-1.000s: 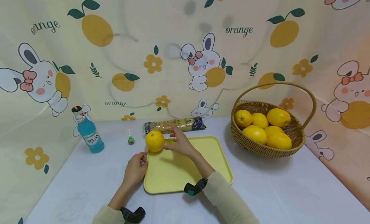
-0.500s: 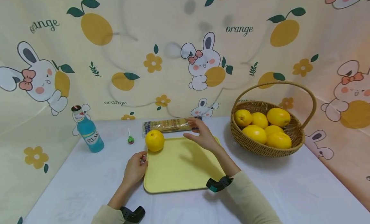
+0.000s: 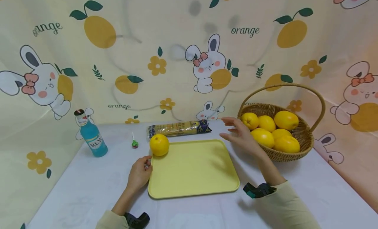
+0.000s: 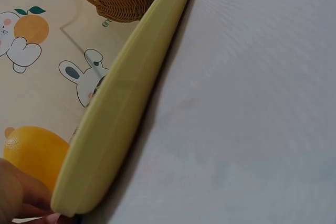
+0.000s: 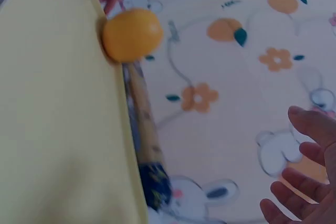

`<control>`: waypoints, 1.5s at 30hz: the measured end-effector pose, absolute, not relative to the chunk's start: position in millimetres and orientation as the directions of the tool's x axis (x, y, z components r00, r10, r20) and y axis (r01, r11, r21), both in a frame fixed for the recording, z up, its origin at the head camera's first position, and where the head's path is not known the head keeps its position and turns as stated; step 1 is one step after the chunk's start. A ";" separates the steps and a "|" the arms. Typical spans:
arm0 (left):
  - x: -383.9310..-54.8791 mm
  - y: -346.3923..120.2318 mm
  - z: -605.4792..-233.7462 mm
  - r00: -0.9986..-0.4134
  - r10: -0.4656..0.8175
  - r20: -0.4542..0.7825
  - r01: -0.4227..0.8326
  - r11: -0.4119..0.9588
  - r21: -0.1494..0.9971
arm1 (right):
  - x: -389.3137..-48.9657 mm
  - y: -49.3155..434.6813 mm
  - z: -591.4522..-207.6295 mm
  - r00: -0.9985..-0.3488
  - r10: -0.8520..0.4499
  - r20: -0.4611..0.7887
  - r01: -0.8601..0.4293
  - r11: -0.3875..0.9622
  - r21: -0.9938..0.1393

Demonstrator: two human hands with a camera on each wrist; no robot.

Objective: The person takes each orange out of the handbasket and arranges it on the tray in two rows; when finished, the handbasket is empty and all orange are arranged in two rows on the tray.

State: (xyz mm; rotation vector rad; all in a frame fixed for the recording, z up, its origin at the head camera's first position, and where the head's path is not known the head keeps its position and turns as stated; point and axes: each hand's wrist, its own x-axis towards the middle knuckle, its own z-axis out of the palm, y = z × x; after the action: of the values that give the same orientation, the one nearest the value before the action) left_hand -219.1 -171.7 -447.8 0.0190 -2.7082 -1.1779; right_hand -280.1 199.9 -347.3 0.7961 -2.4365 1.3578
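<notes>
A yellow tray (image 3: 192,170) lies on the white table. My left hand (image 3: 139,173) holds its left edge, with the fingers at the rim. In the left wrist view some of those fingers (image 4: 23,195) show beside the tray's corner, and the grip is partly cut off. On the tray's far left corner rests an orange (image 3: 159,145), close to the left hand. My right hand (image 3: 242,137) hovers in front of the left side of a wicker basket (image 3: 277,154), fingers spread and holding nothing. Several lemons (image 3: 286,120) are heaped in the basket.
Behind the tray lies a long clear-and-blue packet of noodles (image 3: 180,128). A lollipop (image 3: 134,143) is left of the orange. Farther left stands a blue bottle (image 3: 94,138). A printed cloth backdrop (image 3: 177,32) closes off the rear.
My right hand has moved away from the orange, rightward across the tray to the basket. The orange stays on the tray corner, and the left hand has kept its place.
</notes>
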 end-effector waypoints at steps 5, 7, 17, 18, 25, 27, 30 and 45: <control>-219.5 -172.1 -449.2 -0.980 -0.093 0.176 0.064 0.692 0.719 | -274.5 234.7 -335.0 -0.822 -0.311 0.478 -0.569 0.502 -0.652; -219.6 -172.2 -448.8 -0.980 -0.092 0.179 0.067 0.690 0.721 | -273.4 247.5 -328.4 -0.829 -0.297 0.475 -0.555 0.541 -0.631; -218.7 -171.2 -448.1 -0.981 -0.090 0.174 0.064 0.693 0.719 | -283.5 300.8 -288.9 -0.929 -0.265 0.260 -0.371 0.690 -0.621; -218.6 -171.2 -447.8 -0.981 -0.094 0.172 0.060 0.691 0.720 | -286.0 306.4 -287.2 -0.936 -0.259 0.240 -0.353 0.710 -0.609; -217.5 -171.0 -449.5 -0.982 -0.091 0.164 0.057 0.685 0.726 | -299.6 340.7 -281.0 -0.978 -0.185 0.101 -0.209 0.783 -0.586; -217.3 -170.7 -450.0 -0.983 -0.094 0.160 0.053 0.686 0.726 | -303.3 347.3 -279.1 -0.981 -0.174 0.086 -0.191 0.789 -0.584; -217.8 -170.7 -449.9 -0.980 -0.096 0.174 0.061 0.689 0.722 | -307.8 355.6 -276.6 -0.988 -0.138 0.064 -0.149 0.798 -0.584; -217.2 -171.4 -451.1 -0.983 -0.095 0.156 0.049 0.686 0.726 | -313.8 379.6 -289.5 -0.985 0.030 0.171 -0.072 0.828 -0.556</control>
State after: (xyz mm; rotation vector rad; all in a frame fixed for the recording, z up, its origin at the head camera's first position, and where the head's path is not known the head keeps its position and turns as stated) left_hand -217.2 -171.4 -451.1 0.0372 -2.7154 -1.1780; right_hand -313.8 379.6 -289.5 0.0326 -2.8370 0.8722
